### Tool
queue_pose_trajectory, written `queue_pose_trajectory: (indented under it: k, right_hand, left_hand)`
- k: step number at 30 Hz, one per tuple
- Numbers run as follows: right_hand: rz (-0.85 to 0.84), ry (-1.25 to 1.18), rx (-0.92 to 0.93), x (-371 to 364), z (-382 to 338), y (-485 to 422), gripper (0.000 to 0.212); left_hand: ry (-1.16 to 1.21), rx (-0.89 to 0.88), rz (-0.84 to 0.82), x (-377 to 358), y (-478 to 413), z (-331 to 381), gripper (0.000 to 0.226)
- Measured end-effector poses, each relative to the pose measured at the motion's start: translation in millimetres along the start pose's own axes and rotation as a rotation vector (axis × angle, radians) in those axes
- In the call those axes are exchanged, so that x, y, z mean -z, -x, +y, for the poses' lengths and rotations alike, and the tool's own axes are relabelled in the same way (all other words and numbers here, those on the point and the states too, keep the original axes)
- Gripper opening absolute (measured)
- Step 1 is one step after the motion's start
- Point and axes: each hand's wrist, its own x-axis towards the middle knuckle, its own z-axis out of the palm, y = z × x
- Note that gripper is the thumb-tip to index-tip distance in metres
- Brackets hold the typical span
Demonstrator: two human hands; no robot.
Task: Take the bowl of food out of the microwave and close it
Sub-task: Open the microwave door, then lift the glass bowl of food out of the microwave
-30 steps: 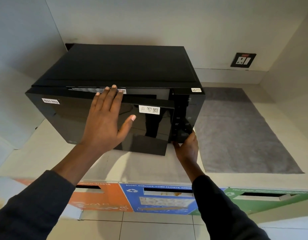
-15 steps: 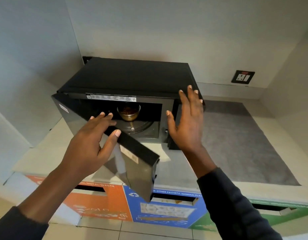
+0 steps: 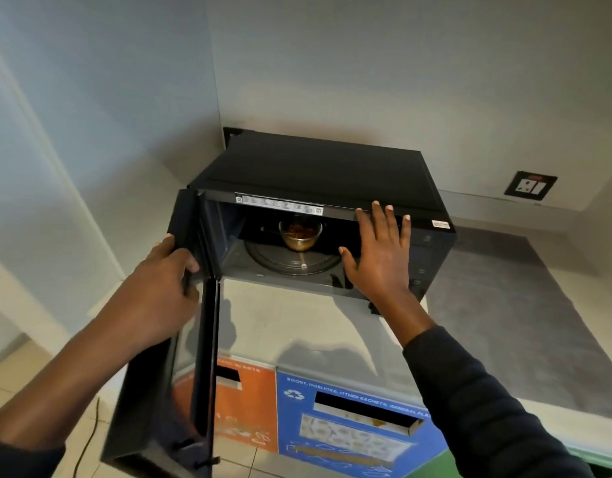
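Glass bowl of brownish food sits on the turntable; left hand grips the open door, right hand flat, fingers spread, on the microwave front.

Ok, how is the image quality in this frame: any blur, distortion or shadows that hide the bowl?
Head view: wide-angle distortion bows the walls; the microwave door near the lens looks smeared, and so does the left hand. The bowl sits in a dim cavity yet is readable. The right hand casts soft shadows on the counter.

A grey mat lies on the counter below a wall socket, above orange and blue bin panels.
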Motion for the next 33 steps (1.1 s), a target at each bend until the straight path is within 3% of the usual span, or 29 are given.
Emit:
queue_pose_trajectory:
  k: [6,13,29,33]
  right_hand:
    - [0.008,0.005,-0.013,-2,-4,0,0.075]
    - [0.041,0.001,-0.020,-3,-4,-1,0.074]
    - [-0.001,-0.025,0.001,5,-8,6,0.076]
    - [-0.028,-0.037,-0.002,7,-9,6,0.077]
  left_hand:
    - [-0.087,-0.048,-0.061,17,2,-30,0.053]
    - [-0.169,-0.167,-0.078,21,0,-51,0.071]
    - [-0.748,-0.182,-0.117,8,6,-48,0.067]
    - [-0.792,-0.097,-0.172,9,8,-34,0.067]
